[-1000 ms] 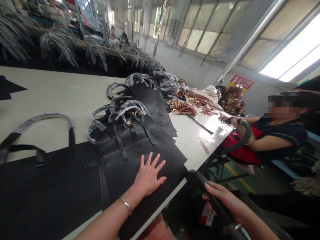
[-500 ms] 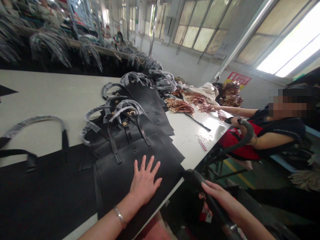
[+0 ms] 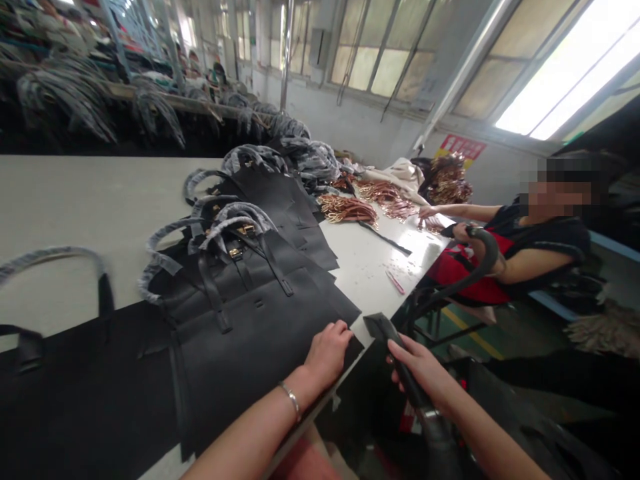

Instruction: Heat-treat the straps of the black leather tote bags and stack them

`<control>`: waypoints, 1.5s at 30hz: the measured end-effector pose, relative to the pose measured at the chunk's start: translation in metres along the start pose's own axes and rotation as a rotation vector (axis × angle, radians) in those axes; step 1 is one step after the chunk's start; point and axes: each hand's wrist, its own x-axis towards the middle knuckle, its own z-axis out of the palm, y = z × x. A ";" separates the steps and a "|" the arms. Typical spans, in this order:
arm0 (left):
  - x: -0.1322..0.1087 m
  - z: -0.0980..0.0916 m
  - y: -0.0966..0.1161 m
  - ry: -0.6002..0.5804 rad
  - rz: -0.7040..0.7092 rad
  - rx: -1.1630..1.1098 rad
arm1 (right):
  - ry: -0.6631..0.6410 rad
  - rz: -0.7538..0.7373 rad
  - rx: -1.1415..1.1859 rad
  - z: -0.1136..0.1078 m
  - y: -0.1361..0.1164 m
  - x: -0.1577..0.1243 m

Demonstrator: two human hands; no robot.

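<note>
A black bag panel (image 3: pixel 245 333) with dark handle straps lies flat on the white table (image 3: pixel 75 200), on top of several similar panels. My left hand (image 3: pixel 327 350), with a bracelet at the wrist, is closed at the panel's right edge, fingers curled over the corner. Whether it pinches the panel is hidden. My right hand (image 3: pixel 420 367) is wrapped round a black tube-like tool with a flat nozzle (image 3: pixel 383 327). The nozzle is just right of the table edge, beside the panel's corner. Another black panel (image 3: pixel 90 387) with a wrapped handle lies at the left.
Wrapped handles (image 3: pixel 255 160) are heaped behind the panels. Bundles of brown straps with metal clasps (image 3: pixel 350 208) and a pink tool (image 3: pixel 395 282) lie on the table. At the right, a person (image 3: pixel 530 247) in dark and red clothing reaches onto the table, one hand on a black hose.
My left hand has gone from spread flat on the panel to curled at its right edge. My right hand has tilted the nozzle up beside the corner. The view has shifted slightly right.
</note>
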 end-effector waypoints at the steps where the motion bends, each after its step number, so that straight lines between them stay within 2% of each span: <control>1: 0.004 0.000 -0.001 -0.010 0.001 0.002 | 0.029 -0.018 0.007 -0.001 0.001 0.001; 4: 0.015 0.002 -0.005 -0.048 0.029 -0.009 | 0.076 -0.029 0.016 -0.007 0.010 -0.005; 10: 0.034 0.003 -0.005 -0.132 0.114 -0.028 | 0.139 0.039 0.125 -0.012 0.040 -0.028; 14: 0.043 0.001 -0.001 -0.197 0.127 -0.030 | 0.186 0.073 0.176 -0.012 0.056 -0.030; 17: 0.045 0.002 0.004 -0.225 0.086 -0.039 | 0.176 0.068 0.190 -0.013 0.064 -0.027; 20: 0.046 0.004 0.009 -0.220 -0.013 -0.072 | 0.163 0.042 0.185 -0.013 0.068 -0.027; 23: 0.047 0.004 0.012 -0.198 -0.113 -0.131 | 0.153 0.003 0.172 -0.012 0.068 -0.030; 26: 0.052 0.005 0.010 -0.203 -0.152 -0.225 | 0.158 -0.019 0.162 -0.011 0.066 -0.033; 29: 0.052 0.006 0.003 -0.203 -0.135 -0.329 | 0.165 -0.021 0.172 -0.011 0.062 -0.036; 31: 0.045 0.005 -0.002 -0.151 -0.121 -0.366 | 0.151 -0.009 0.162 -0.010 0.060 -0.039; 34: 0.028 0.002 -0.006 -0.059 -0.082 -0.375 | 0.094 0.034 0.106 -0.010 0.058 -0.045; 38: 0.013 -0.001 -0.005 -0.004 -0.001 -0.339 | -0.012 0.113 0.088 -0.007 0.052 -0.052; 42: 0.012 0.003 -0.005 0.029 0.038 -0.298 | -0.123 0.141 0.053 -0.002 0.037 -0.050; 45: 0.012 0.006 -0.009 0.034 0.059 -0.314 | -0.126 0.136 0.049 0.002 0.025 -0.038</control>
